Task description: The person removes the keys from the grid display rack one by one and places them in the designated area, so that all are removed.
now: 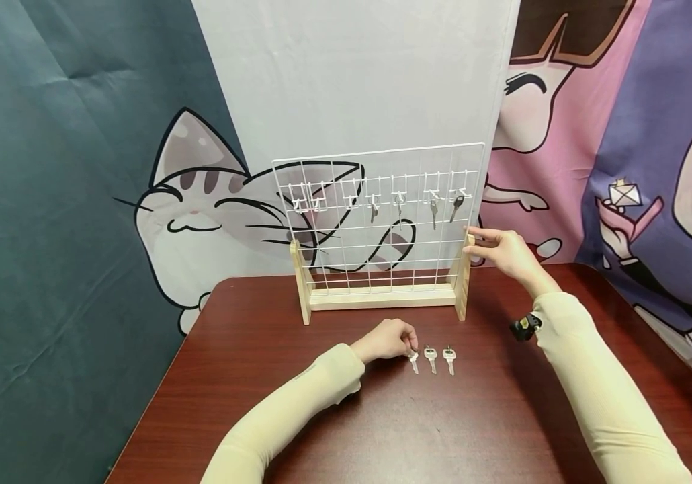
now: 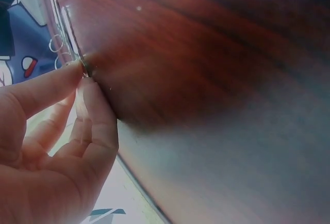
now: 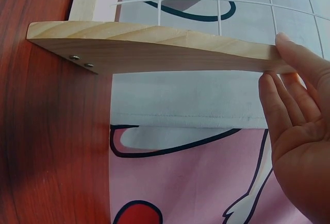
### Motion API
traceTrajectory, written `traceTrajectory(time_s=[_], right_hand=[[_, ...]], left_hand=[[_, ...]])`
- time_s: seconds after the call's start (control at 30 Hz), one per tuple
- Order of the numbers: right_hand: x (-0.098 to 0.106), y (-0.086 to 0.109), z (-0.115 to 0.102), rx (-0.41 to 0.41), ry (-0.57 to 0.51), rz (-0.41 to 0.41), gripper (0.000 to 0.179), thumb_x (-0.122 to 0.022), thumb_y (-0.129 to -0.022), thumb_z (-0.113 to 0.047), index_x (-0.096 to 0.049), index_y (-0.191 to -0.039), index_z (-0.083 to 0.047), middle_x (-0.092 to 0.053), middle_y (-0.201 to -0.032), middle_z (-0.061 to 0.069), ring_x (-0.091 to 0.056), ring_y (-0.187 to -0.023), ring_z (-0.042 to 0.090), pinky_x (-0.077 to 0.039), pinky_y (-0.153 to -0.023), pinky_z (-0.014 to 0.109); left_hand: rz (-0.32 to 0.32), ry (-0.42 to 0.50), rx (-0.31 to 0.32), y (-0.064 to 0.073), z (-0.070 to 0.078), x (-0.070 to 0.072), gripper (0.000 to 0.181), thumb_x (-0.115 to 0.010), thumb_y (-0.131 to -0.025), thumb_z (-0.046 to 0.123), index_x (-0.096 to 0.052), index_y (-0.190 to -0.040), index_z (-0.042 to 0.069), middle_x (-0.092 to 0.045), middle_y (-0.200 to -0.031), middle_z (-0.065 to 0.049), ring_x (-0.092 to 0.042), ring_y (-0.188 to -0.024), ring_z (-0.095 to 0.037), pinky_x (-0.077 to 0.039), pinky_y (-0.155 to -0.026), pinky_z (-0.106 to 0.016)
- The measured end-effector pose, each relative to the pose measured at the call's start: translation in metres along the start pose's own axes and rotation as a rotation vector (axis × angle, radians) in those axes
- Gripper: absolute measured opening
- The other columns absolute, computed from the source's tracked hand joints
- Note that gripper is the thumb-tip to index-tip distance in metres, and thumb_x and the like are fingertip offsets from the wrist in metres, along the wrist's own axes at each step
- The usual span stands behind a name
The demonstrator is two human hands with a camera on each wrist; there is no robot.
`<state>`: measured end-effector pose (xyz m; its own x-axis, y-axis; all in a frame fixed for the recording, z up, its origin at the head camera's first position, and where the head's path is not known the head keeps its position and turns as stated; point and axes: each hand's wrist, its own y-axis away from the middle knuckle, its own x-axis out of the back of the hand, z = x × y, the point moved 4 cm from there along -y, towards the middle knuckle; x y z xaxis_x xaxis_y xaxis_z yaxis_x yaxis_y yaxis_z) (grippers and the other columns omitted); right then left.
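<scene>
On the table lie three keys in a row. My left hand (image 1: pixel 390 339) pinches the head of the leftmost key (image 1: pixel 415 366) between thumb and fingertips; in the left wrist view that key (image 2: pixel 85 68) seems to touch the tabletop. The middle key (image 1: pixel 431 360) and the right key (image 1: pixel 449 361) lie beside it, blades toward me. Behind them stands a white wire grid rack (image 1: pixel 382 243) on a wooden base. My right hand (image 1: pixel 510 254) grips the top of the rack's right wooden post (image 3: pixel 170 51), thumb on one side and fingers on the other.
Several keys, among them a dark-headed key (image 1: pixel 457 207), hang from white hooks on the grid's right half. Hooks (image 1: pixel 300 205) at the left carry no keys. The brown table (image 1: pixel 382 430) ends just behind the rack, against a printed cloth backdrop (image 1: pixel 358 81).
</scene>
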<state>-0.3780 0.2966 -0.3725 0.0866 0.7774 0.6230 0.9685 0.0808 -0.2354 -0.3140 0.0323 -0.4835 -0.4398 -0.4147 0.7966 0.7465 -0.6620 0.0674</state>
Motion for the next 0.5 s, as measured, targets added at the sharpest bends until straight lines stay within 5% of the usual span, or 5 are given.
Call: traceTrajectory(time_s=[0.5], right_hand=[[-0.0003, -0.0001, 0.0004, 0.030, 0.016, 0.009, 0.057, -0.079, -0.089, -0.032, -0.062, -0.139, -0.012, -0.067, -0.126, 0.017, -0.065, -0.090, 0.004, -0.050, -0.063, 0.016]], left_hand=[[-0.050, 0.000, -0.014, -0.0010, -0.0028, -0.0013, 0.013, -0.071, -0.084, -0.002, -0.072, -0.088, 0.010, -0.064, -0.072, 0.007, -0.052, -0.067, 0.000, -0.042, -0.067, -0.014]])
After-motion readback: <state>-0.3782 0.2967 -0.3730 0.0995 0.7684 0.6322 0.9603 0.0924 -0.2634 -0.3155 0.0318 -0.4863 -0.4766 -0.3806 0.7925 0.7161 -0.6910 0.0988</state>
